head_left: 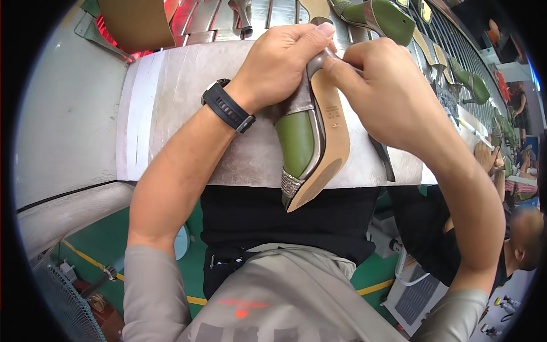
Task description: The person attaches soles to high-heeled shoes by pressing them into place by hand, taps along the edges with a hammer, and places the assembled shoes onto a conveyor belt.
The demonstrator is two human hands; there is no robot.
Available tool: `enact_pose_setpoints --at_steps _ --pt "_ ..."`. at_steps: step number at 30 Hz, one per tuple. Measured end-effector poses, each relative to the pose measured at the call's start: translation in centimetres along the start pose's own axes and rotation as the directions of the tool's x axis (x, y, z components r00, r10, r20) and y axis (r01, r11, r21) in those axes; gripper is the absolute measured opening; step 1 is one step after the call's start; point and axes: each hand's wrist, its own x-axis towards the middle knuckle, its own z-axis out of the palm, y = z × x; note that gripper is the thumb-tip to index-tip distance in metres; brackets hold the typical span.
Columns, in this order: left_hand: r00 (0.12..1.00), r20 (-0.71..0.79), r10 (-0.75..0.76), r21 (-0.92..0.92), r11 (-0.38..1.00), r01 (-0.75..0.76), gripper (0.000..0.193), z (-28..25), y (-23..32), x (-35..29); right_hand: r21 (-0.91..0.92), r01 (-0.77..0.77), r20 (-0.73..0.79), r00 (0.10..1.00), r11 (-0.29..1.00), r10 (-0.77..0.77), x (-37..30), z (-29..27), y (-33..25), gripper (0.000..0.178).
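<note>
Shoe (pixel 311 139) sits slantwise over the near edge of the table (pixel 250 162), its heel end up between both hands and its toe pointing back at me, out past the edge. From my end I see it tipped on its side, with the tan sole (pixel 335 137) facing right, a green form (pixel 295 139) showing in the opening and a glittery band (pixel 291 183) across the front near the toe

My left hand (pixel 285 65) is wrapped round the back of the heel end, thumb laid along the top, with a black watch (pixel 228 108) on its wrist. My right hand (pixel 387 91) is curled in a pinch at the same end, thumb pressed close to the sole; its knuckles hide most of what lies under the fingers, so I cannot tell exactly which part they nip. Whether the shoe touches the table I cannot tell either

Just beside my right hand, on the table, I have a dark strip (pixel 385 159), partly hidden. Beyond the table I make out a slatted rack (pixel 199 17) bearing a heel (pixel 242 16), a brown sheet (pixel 137 23) at its left, and another green shoe (pixel 393 21). Off to my right, a co-worker's hand (pixel 485 157) shows beside the rack
</note>
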Motion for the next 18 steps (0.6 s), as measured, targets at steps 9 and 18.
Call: enact_pose_setpoints --at_steps 9,18 --pt "0.994 -0.085 0.067 0.300 0.953 -0.039 0.048 0.9 0.4 0.4 0.179 -0.139 -0.027 0.989 0.974 0.146 0.0 1.1 1.3 0.047" --pt "0.987 -0.118 0.107 0.343 0.937 -0.061 0.047 1.0 0.2 0.2 0.880 -0.171 0.080 0.973 0.444 0.216 -2.1 6.7 2.6 0.035"
